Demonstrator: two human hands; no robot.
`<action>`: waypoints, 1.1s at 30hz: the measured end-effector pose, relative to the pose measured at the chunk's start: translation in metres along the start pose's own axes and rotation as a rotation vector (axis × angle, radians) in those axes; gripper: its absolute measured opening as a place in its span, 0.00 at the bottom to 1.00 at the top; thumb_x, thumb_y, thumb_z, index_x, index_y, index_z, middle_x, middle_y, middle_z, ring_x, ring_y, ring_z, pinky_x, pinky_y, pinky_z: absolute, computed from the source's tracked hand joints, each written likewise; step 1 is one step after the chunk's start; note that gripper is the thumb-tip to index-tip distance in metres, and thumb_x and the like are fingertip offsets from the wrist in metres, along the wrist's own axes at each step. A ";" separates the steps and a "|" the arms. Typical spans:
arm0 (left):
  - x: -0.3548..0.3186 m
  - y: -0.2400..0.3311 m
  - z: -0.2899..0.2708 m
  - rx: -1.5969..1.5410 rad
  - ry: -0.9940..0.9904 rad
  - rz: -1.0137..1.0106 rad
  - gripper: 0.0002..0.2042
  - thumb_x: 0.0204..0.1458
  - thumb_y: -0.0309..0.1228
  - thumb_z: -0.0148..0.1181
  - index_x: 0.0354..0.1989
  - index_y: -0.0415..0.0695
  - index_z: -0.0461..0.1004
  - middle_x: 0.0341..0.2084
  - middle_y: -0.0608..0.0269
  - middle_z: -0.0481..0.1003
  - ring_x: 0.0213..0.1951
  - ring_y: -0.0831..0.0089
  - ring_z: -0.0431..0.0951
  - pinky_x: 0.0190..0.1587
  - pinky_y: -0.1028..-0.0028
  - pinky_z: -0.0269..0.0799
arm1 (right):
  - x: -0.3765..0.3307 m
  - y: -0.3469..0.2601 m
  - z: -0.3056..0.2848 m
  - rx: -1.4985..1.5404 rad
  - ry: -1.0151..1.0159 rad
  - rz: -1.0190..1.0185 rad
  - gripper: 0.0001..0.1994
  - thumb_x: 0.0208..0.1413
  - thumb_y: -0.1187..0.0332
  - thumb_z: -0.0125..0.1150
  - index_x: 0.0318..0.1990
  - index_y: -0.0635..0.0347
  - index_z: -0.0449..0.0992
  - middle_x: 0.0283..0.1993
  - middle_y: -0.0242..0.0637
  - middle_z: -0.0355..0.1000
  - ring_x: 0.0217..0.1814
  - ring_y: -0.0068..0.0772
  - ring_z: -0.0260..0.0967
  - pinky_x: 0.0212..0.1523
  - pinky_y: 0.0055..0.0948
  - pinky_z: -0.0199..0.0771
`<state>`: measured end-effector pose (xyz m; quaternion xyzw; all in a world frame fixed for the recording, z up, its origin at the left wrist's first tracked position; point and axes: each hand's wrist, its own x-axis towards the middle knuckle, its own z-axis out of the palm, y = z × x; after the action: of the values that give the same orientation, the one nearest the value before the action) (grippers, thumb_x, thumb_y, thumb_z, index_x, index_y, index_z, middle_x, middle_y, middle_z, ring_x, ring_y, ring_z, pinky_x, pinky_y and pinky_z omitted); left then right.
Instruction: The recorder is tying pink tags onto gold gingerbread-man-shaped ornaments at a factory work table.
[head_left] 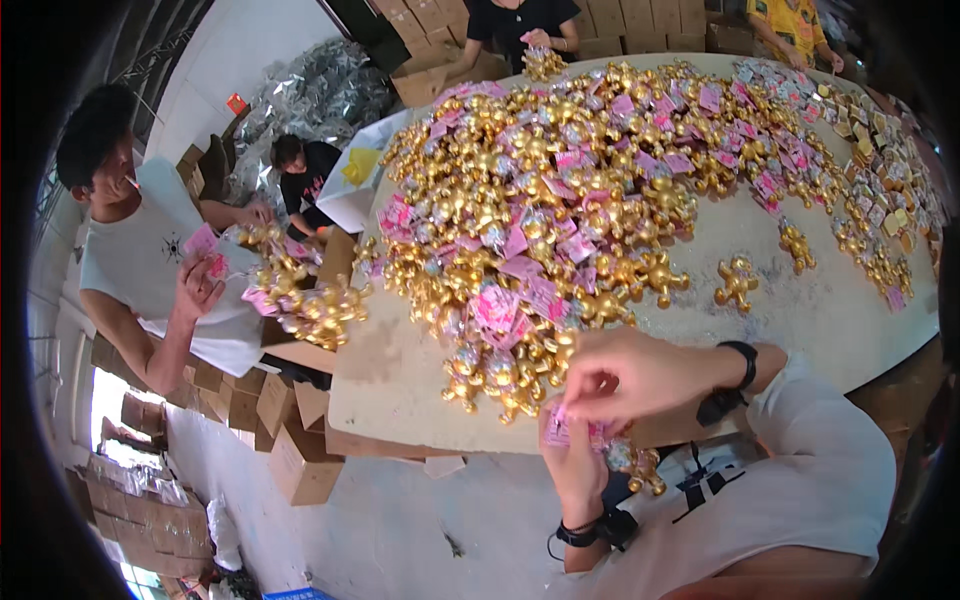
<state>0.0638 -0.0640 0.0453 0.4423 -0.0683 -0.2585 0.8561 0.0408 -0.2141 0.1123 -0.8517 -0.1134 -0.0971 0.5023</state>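
Observation:
In my left hand [575, 468], near the table's front edge, is a pink printed card [557, 430]. A shiny gold bear figurine [640, 468] hangs beside that hand, close to my lap. Just above the card, my right hand [635, 375] is closed in a pinch, its fingertips meeting near the card's upper edge. What lies between those fingertips is too small to make out. Right beyond my hands begins a large pile of gold bear figurines [600, 205] with pink cards. Two single bears, one of them a gold bear [737, 283], lie apart on the table.
The pale table [780, 345] has a curved edge. Left, a person [160, 250] handles bears and a card above cardboard boxes [300, 462]. Others stand at the far side. A white bin [355, 195] stands by the table; small square pieces [890, 150] lie at the far right.

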 end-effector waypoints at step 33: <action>-0.036 0.012 -0.009 0.014 -0.012 -0.003 0.14 0.60 0.29 0.43 0.52 0.36 0.62 0.37 0.49 0.74 0.35 0.69 0.74 0.25 0.79 0.68 | 0.046 0.063 -0.131 -0.566 1.151 -0.689 0.09 0.47 0.82 0.57 0.38 0.63 0.71 0.35 0.34 0.69 0.35 0.28 0.65 0.35 0.22 0.65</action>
<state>0.0408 -0.0339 0.0532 0.4468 -0.0745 -0.2621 0.8521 0.0964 -0.3539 0.1355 -0.6789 -0.0637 -0.7080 0.1838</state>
